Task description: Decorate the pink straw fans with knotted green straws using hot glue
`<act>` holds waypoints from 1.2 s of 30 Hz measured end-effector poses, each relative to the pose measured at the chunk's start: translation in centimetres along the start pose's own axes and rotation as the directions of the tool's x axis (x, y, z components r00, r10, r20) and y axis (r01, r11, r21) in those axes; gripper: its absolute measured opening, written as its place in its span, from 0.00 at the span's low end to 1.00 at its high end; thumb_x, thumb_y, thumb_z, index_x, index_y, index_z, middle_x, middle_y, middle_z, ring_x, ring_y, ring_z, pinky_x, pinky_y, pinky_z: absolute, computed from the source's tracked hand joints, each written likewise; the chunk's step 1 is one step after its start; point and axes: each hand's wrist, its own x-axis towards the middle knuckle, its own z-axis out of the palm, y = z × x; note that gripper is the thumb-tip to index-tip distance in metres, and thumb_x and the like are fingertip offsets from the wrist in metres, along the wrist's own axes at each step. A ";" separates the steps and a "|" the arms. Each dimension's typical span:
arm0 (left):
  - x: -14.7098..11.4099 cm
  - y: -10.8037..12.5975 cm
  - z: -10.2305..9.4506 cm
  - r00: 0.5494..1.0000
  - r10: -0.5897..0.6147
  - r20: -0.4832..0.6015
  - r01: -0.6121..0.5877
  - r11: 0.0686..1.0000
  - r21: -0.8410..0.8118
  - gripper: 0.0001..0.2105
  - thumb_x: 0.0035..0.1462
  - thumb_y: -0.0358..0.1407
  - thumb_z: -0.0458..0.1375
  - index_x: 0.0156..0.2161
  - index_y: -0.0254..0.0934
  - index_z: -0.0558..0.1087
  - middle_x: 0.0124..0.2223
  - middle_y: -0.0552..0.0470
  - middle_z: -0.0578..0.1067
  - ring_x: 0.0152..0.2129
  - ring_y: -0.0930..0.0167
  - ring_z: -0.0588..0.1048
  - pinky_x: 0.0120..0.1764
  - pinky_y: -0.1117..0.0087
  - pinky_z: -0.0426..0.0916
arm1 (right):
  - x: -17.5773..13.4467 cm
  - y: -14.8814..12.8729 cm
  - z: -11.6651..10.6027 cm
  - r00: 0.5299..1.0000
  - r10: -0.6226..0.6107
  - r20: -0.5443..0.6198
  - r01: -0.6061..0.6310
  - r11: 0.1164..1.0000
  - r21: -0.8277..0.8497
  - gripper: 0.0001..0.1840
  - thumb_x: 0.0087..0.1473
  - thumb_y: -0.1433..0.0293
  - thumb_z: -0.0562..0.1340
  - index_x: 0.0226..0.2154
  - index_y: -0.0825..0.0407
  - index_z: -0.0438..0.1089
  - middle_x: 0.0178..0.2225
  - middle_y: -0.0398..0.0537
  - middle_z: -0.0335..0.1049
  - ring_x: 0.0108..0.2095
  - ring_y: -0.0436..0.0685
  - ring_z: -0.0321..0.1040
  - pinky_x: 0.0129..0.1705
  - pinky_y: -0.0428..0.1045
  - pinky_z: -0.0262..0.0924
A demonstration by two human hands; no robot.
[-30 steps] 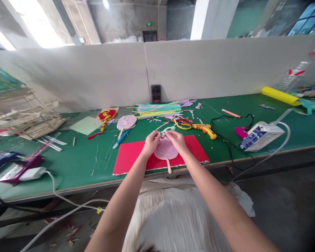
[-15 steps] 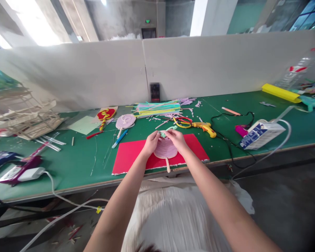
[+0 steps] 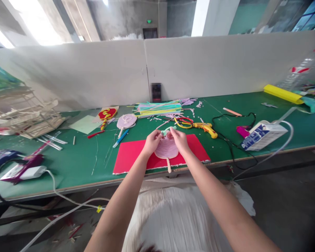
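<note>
A lilac disc point(image 3: 167, 151) lies on a red board point(image 3: 131, 154) at six o'clock, its handle point(image 3: 169, 166) poking past the board's near edge. At the disc's far side, the left hand point(image 3: 152, 140) and right hand point(image 3: 179, 140) pinch a mint-green strip point(image 3: 166, 131) between their fingers. At nine, green worktop point(image 3: 76, 162) gives room towards a white adapter point(image 3: 36, 173). A yellow glue gun point(image 3: 208, 129) sits at one, pastel stems point(image 3: 160, 109) farther at twelve.

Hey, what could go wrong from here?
The green piece between the left hand and right hand could slip. The handle of the lilac fan pokes past the front edge of the red board, so a forearm might bump it. The glue gun, near the right hand, may burn if hot; I can't tell.
</note>
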 end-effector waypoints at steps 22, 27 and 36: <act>-0.1 -0.2 0.4 1.000 -0.012 0.010 0.012 1.000 0.024 0.05 0.57 0.34 0.49 0.31 0.36 0.64 0.27 0.56 0.70 0.27 0.74 0.70 0.34 0.74 0.65 | 0.0 0.4 0.1 0.984 -0.126 0.127 0.138 0.986 -0.089 0.15 0.44 0.56 0.63 0.27 0.51 0.69 0.27 0.47 0.72 0.29 0.56 0.71 0.35 0.51 0.66; -0.1 0.0 0.3 1.000 -0.009 -0.019 0.009 0.999 0.033 0.02 0.55 0.31 0.50 0.32 0.37 0.64 0.28 0.56 0.70 0.26 0.75 0.70 0.32 0.74 0.64 | -0.2 0.2 0.2 0.984 -0.104 0.142 0.116 0.990 -0.078 0.15 0.44 0.56 0.64 0.26 0.51 0.69 0.27 0.47 0.72 0.28 0.56 0.70 0.35 0.51 0.65; 0.1 -1.0 0.2 0.999 0.001 -0.037 0.001 0.998 0.056 0.03 0.54 0.32 0.49 0.31 0.37 0.64 0.26 0.56 0.67 0.25 0.73 0.67 0.32 0.73 0.62 | -0.3 0.5 0.3 0.978 -0.124 0.169 0.134 0.990 -0.050 0.13 0.43 0.58 0.64 0.27 0.51 0.69 0.30 0.46 0.73 0.30 0.54 0.70 0.35 0.50 0.67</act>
